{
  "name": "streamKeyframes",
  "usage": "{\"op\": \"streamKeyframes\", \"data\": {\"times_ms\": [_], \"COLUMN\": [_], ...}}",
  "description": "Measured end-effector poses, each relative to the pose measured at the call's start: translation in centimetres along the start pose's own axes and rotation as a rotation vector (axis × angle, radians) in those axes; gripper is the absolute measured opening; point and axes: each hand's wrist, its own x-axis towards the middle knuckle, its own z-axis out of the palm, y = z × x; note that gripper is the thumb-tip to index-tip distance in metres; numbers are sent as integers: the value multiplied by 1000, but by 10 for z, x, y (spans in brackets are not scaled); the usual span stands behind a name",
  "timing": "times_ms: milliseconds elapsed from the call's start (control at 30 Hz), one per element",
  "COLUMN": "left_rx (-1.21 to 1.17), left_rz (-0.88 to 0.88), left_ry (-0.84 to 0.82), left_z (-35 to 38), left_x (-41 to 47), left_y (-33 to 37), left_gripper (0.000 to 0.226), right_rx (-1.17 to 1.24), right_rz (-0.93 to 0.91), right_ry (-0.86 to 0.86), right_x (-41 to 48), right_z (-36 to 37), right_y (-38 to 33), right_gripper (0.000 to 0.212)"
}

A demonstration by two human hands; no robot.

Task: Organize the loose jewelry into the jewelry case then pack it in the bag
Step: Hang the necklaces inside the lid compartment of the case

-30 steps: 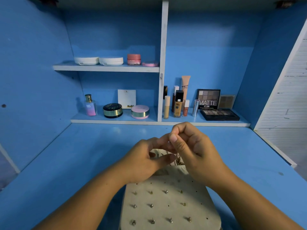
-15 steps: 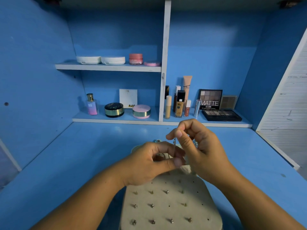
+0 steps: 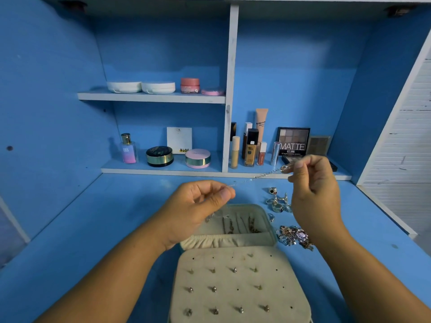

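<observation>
A thin silver chain (image 3: 256, 177) is held taut above the open cream fabric jewelry case (image 3: 224, 241), pinched endwise by left hand (image 3: 198, 206) and right hand (image 3: 312, 183), presumably to stow it untangled.

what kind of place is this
Most likely a home vanity or dressing desk: blue shelves hold makeup compacts, a foundation bottle and an eyeshadow palette, and an open jewelry case lies on the desktop.
</observation>
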Motion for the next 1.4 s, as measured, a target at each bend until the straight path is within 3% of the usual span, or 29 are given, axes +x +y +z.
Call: {"op": "streamKeyframes", "data": {"times_ms": [200,433,600,667,733,900,1067,1200,1400], "left_rx": [-59,-101,329,376,362,336,330,325,376], "left_rz": [-7,-27,137,186,213,214,213,194,66], "left_ry": [98,160,185,177,174,113,79,110,96], "left_z": [-9,-11,-8,-6,-5,-3,-2,-4,-6], "left_x": [3,3,2,1,1,0,-1,1,3], "left_y": [3,5,-1,-2,-1,3,4,-1,-7], "left_gripper": [7,24,18,16,13,13,18,10,8], "right_rx": [-26,-450,-665,-612,-515,-278,-140,28,153], "right_rz": [197,295,161,56,-13,-4,44,120,214], "right_ry": [9,-289,-465,-557,-671,-783,-747,-707,-628], "right_x": [3,-1,-12,-16,-20,-30,-32,-28,-21], "right_z": [-1,-1,4,5,9,19,22,20,13], "right_y": [8,14,10,9,8,1,-2,-7,-12], "right_gripper": [18,13,8,9,25,33,11,27,19]}}
